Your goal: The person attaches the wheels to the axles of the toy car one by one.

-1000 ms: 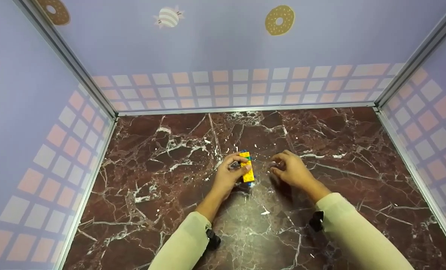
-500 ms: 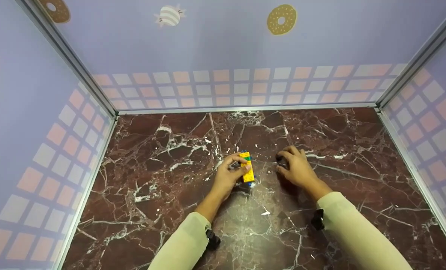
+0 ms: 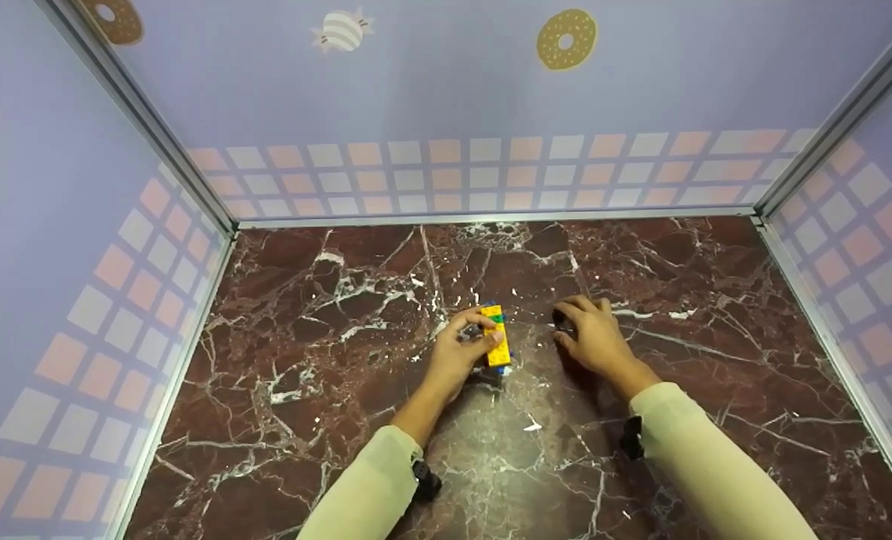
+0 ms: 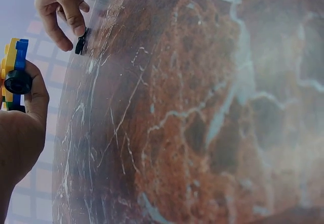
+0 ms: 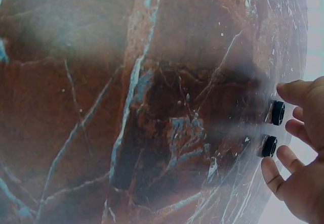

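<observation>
Left hand [image 3: 453, 352], right hand [image 3: 597, 339] above white-veined surface [image 3: 288, 442]; lilac walls [image 3: 446, 82].

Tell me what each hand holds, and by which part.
The left hand holds the toy near its middle, fingers on its yellow top. Whether the right hand grips the black wheels beside it cannot be told.

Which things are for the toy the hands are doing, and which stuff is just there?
For the job:
- yellow, blue and green brick toy, held in the left hand
- two small black wheels, by the right hand's fingertips

Just there:
- doughnut picture on the wall
- striped sweet picture beside it
</observation>
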### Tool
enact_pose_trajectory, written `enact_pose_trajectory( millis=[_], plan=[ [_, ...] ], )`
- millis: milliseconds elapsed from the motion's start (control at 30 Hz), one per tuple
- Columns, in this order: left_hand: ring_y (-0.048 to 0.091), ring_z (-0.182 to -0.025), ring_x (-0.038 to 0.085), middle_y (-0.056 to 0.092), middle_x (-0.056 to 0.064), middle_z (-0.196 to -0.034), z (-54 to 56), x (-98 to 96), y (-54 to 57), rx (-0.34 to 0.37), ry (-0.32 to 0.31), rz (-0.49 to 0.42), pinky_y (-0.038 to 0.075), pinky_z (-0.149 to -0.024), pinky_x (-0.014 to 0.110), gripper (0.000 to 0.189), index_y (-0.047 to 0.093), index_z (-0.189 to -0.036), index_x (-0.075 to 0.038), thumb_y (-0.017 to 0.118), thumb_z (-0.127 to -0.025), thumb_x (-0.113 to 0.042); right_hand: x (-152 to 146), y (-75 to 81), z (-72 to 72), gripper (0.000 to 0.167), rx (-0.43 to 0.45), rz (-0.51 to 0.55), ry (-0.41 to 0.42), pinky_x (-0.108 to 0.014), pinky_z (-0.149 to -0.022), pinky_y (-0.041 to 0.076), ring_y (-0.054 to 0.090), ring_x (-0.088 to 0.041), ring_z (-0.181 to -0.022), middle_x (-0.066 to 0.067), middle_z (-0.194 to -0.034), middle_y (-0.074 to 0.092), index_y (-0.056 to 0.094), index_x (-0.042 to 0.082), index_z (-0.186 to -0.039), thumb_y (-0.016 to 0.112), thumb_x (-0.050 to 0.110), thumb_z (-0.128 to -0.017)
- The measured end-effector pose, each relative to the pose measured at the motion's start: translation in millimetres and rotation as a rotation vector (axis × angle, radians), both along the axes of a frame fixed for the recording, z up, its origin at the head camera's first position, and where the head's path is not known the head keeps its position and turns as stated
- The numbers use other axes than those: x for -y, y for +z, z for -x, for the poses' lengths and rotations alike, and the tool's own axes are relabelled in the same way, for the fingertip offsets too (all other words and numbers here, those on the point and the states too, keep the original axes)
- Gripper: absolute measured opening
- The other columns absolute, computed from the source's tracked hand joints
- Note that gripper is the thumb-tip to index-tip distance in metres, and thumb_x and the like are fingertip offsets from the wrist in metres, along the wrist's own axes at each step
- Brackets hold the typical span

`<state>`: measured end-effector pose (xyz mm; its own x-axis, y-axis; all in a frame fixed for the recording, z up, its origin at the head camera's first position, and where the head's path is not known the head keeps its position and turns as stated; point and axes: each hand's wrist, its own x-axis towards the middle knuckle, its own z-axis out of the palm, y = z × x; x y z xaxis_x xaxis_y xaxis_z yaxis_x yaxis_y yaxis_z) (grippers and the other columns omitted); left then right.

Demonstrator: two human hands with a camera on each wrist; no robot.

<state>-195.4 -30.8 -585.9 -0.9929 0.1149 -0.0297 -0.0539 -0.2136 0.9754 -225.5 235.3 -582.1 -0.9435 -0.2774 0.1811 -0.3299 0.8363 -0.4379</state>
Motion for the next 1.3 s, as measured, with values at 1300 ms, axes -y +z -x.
enact_pose_trajectory(
  millis=[1300],
  plan=[
    [0.075,-0.099,0.018,0.042,0.031,-0.167,-1.2,-0.6,0.4,0.018,-0.043,-0.043,0.068,-0.085,0.024,0.034,0.062,-0.123,0.016,0.08,-0.096,0.003,2.1,-8.1,-2.9,0.018,-0.106,0.052,0.019,-0.062,-0.091,0.06,0.066,-0.045,-0.099,-0.019,-0.105,0.068,0.073,-0.001,-0.107,0.083,0.0,-0.091]
  ],
)
